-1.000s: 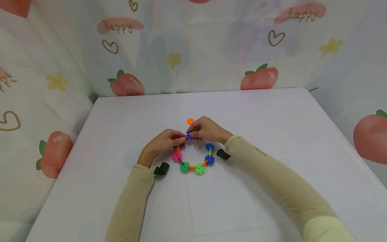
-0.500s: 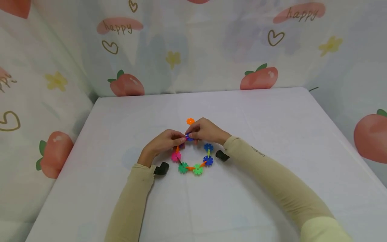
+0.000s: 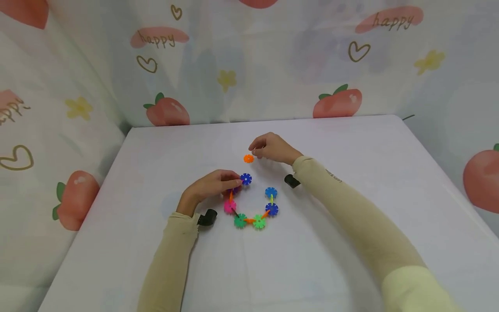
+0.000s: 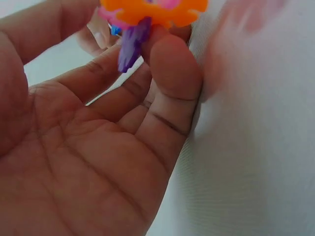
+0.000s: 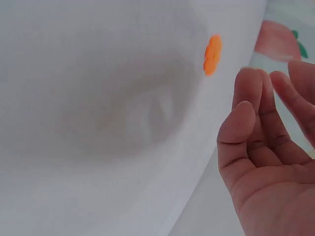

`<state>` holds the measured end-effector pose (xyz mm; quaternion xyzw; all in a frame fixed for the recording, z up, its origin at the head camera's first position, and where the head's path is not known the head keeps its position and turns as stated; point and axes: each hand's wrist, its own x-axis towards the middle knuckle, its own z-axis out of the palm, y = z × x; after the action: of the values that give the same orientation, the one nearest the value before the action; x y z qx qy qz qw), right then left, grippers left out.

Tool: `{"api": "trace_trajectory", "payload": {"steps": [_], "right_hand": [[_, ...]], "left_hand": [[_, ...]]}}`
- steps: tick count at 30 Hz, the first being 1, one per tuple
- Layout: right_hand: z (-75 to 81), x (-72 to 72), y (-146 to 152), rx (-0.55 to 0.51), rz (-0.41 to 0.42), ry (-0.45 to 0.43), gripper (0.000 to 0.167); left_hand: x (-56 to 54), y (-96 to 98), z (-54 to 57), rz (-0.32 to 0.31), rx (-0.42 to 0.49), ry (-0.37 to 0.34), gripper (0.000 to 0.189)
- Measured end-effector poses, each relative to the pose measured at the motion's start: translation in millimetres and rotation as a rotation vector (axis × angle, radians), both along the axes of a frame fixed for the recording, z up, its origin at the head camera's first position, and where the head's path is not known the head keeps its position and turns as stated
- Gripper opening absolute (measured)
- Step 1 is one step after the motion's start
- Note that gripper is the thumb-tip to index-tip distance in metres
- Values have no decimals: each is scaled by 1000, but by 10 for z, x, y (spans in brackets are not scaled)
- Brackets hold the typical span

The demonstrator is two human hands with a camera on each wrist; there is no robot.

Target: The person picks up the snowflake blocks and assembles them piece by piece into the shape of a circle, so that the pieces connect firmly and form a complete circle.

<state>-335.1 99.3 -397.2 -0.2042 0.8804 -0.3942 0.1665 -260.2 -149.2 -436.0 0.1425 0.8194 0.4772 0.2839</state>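
Note:
In the head view, a U-shaped chain of interlocking snowflake discs lies on the table, with a pink disc point(image 3: 230, 206), a dark green disc point(image 3: 240, 221) and a light green disc point(image 3: 259, 222) among them. My left hand point(image 3: 210, 187) pinches the chain near its upper left end, beside a dark blue disc point(image 3: 246, 179). The left wrist view has a purple disc point(image 4: 133, 46) and an orange disc point(image 4: 189, 12) at those fingertips. Holding nothing, my right hand point(image 3: 274, 148) hovers beside a loose orange disc point(image 3: 248, 158), fingers loosely bent. A lighter blue disc point(image 3: 270, 192) forms the chain's other end.
A white cloth covers the table point(image 3: 331, 242). Behind it hangs a printed curtain point(image 3: 269, 60) with strawberries and hearts. Black wrist-camera mounts point(image 3: 208, 217) stick out from both wrists, close to the chain's sides.
My right hand has let go of the dark blue disc and moved up and away to the loose orange disc. The left hand stays on the chain; the head view has shifted slightly.

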Motion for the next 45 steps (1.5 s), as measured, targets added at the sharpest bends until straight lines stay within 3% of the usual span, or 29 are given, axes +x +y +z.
{"api": "trace_trajectory", "payload": {"steps": [6, 16, 25, 38, 45], "right_hand": [[-52, -211, -46, 54, -2, 23, 29], [-240, -339, -136, 105, 26, -20, 35], [-340, -306, -175, 177, 77, 79, 23], [-305, -220, -195, 71, 24, 61, 21], [-249, -165, -107, 33, 43, 102, 20]], "left_hand": [[1, 3, 0, -15, -1, -6, 44], [-22, -8, -26, -24, 12, 37, 37], [-3, -1, -8, -30, 46, 38, 33], [11, -8, -33, -8, 45, 29, 28], [8, -11, -21, 2, 36, 38, 29]]}}
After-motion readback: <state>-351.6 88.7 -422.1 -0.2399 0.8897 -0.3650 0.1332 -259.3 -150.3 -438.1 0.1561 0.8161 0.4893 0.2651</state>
